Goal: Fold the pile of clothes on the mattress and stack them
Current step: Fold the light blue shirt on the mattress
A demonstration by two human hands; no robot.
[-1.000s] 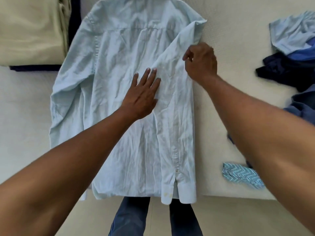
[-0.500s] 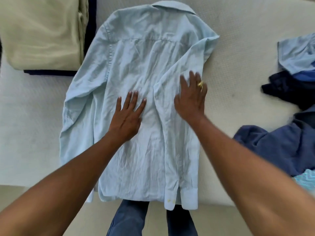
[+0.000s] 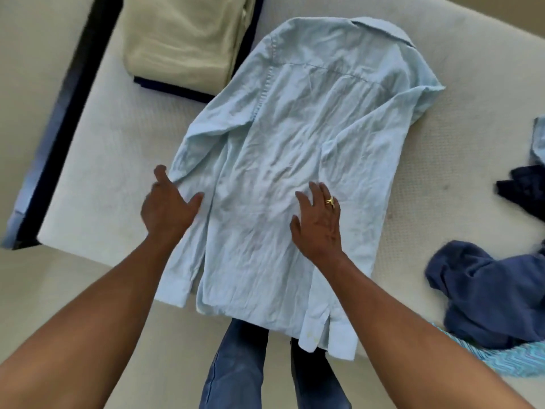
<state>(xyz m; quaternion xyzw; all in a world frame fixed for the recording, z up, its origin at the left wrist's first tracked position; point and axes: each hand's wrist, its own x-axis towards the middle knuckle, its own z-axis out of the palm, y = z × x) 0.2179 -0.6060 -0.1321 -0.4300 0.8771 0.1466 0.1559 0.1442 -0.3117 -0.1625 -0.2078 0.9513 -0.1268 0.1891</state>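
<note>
The shirt (image 3: pixel 295 172) is thin woven cloth, matt and heavily creased. The mattress (image 3: pixel 118 160) has a matt, finely pebbled fabric cover. The folded beige garment (image 3: pixel 182 39) far left looks smoother, perhaps heavier cotton. The ring (image 3: pixel 329 201) is glossy gold-coloured metal.

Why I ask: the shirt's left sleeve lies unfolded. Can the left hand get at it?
Probably yes. The left hand touches the left sleeve at its outer edge on the mattress. Nothing lies over the sleeve, and the right hand presses the shirt mid-body, clear of it.
</note>
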